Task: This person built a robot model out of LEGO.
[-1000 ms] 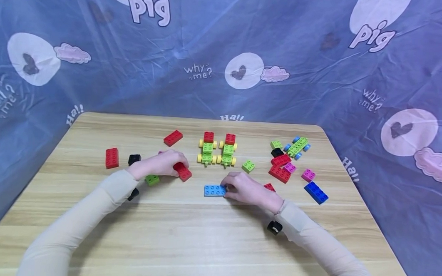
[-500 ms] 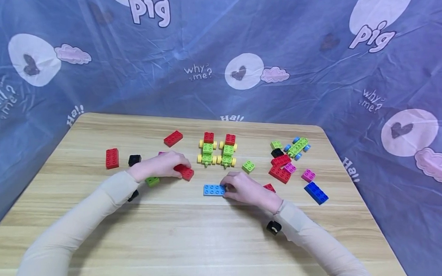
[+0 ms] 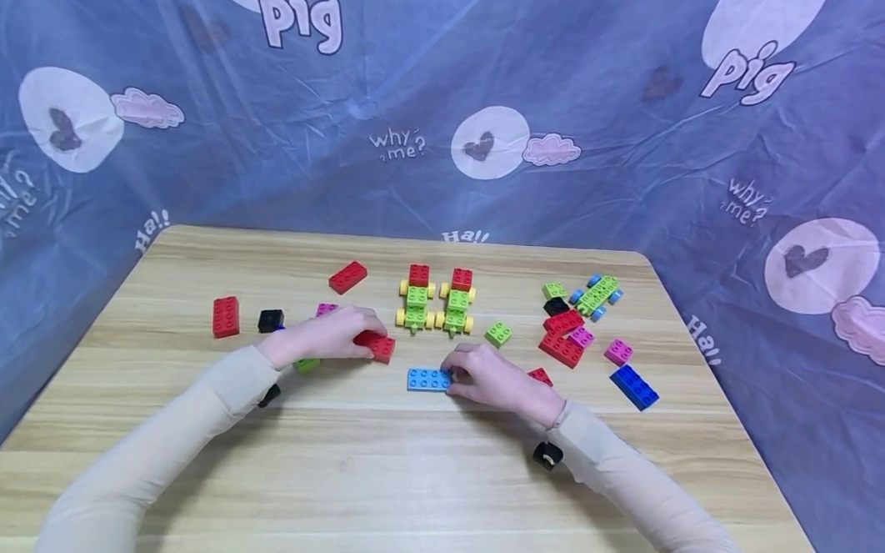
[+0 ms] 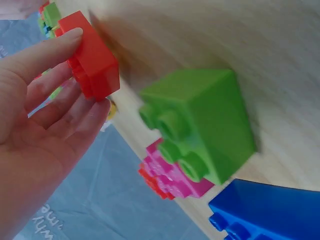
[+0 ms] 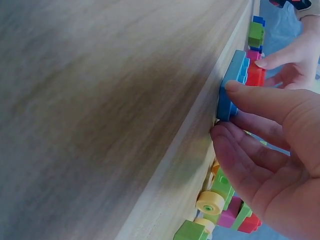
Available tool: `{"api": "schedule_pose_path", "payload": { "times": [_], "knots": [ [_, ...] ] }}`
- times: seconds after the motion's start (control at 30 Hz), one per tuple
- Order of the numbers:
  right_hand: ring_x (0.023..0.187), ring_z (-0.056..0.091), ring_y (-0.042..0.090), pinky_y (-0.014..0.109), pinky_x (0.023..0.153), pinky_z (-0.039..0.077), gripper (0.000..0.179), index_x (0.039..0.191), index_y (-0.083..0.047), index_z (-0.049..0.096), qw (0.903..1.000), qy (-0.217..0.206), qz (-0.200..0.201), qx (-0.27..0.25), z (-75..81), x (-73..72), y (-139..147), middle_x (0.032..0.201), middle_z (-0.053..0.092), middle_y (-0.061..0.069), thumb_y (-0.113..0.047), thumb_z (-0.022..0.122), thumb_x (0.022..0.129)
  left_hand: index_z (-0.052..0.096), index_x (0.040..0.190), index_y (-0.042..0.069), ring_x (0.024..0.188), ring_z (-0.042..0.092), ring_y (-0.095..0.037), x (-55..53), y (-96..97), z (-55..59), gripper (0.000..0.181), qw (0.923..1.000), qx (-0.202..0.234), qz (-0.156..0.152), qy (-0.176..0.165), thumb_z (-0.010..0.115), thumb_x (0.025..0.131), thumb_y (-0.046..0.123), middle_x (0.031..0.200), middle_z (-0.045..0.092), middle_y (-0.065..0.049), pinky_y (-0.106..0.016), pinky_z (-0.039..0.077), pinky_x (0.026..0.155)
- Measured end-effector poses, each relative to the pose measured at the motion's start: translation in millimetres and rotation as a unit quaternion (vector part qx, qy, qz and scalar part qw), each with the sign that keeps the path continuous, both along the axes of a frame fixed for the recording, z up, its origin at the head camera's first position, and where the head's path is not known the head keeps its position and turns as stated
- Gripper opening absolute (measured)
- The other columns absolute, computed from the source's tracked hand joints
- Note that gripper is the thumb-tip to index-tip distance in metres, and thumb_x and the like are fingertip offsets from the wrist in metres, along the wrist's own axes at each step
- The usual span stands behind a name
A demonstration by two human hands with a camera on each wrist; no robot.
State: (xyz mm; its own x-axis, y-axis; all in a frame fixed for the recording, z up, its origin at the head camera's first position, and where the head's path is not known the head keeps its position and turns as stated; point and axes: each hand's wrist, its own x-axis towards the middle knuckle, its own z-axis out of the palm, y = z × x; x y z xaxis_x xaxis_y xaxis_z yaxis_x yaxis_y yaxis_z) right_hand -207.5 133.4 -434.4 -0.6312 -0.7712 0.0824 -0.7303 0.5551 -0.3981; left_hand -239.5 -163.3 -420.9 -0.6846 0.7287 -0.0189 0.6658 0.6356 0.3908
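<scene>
**Two yellow-wheeled cars [image 3: 416, 297] together, other bricks [image 3: 634, 387] loose**

Your left grip [image 3: 327, 335] pinches a red brick [image 3: 380, 348]; your right grip [image 3: 493, 381] pinches a light-blue brick [image 3: 428, 380]. Both are near the middle of the table [image 3: 431, 485], red on your left, apart. The cars, standing beyond, look built; the blue-wheeled base [image 3: 597, 296] appears bare-topped, and the two bricks you hold seem joined to nothing yet.

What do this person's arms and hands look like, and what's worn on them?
The left sleeve and right sleeve are long, plain and cream-coloured, with a pale band at each wrist. A small black gadget sits under the left wrist, another under the right. The left hand and right hand are bare: no gloves or rings show.
</scene>
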Motion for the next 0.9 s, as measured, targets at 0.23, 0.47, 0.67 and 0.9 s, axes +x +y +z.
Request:
{"api": "schedule_pose_path", "payload": {
  "times": [0.23, 0.47, 0.67, 0.9],
  "knots": [
    [0.085, 0.067, 0.014, 0.020, 0.076, 0.057, 0.028, 0.107, -0.002, 0.072, 1.0000, -0.005, -0.007, 0.001, 0.6, 0.2, -0.9, 0.099, 0.072, 0.010, -0.012, 0.079, 0.082, 0.070, 0.119, 0.004, 0.110, 0.066, -0.024, 9.3, 7.3, 5.3, 0.036, 0.9992, 0.038, 0.012, -0.010, 0.077, 0.086, 0.017, 0.116, 0.071, -0.011, -0.040, 0.056, 0.097],
    [0.085, 0.067, 0.015, 0.020, 0.077, 0.057, 0.028, 0.107, -0.002, 0.072, 0.9999, -0.006, -0.008, 0.001, 0.7, 0.2, -1.4, 0.100, 0.072, 0.010, -0.012, 0.079, 0.082, 0.071, 0.114, 0.003, 0.104, 0.067, -0.023, 23.9, 24.3, 6.4, 0.034, 0.9990, 0.045, -0.002, 0.003, 0.077, 0.085, 0.018, 0.112, 0.072, -0.011, -0.037, 0.057, 0.093],
    [0.085, 0.067, 0.015, 0.020, 0.076, 0.057, 0.027, 0.107, -0.002, 0.072, 1.0000, -0.005, -0.007, -0.001, 0.0, -0.6, -1.1, 0.099, 0.072, 0.010, -0.013, 0.079, 0.082, 0.071, 0.113, 0.004, 0.099, 0.066, -0.018, 30.3, 36.9, 2.5, 0.032, 0.9989, 0.047, 0.006, -0.006, 0.077, 0.085, 0.020, 0.110, 0.073, -0.009, -0.033, 0.056, 0.089],
    [0.084, 0.068, 0.017, 0.021, 0.075, 0.057, 0.027, 0.106, -0.002, 0.072, 1.0000, -0.006, -0.005, -0.005, 0.3, -0.8, -1.3, 0.098, 0.072, 0.010, -0.012, 0.079, 0.082, 0.072, 0.113, 0.004, 0.096, 0.065, -0.016, 33.4, 42.4, -0.8, 0.032, 0.9983, 0.051, 0.021, -0.015, 0.078, 0.085, 0.020, 0.108, 0.073, -0.008, -0.029, 0.055, 0.085]
  ]
}}
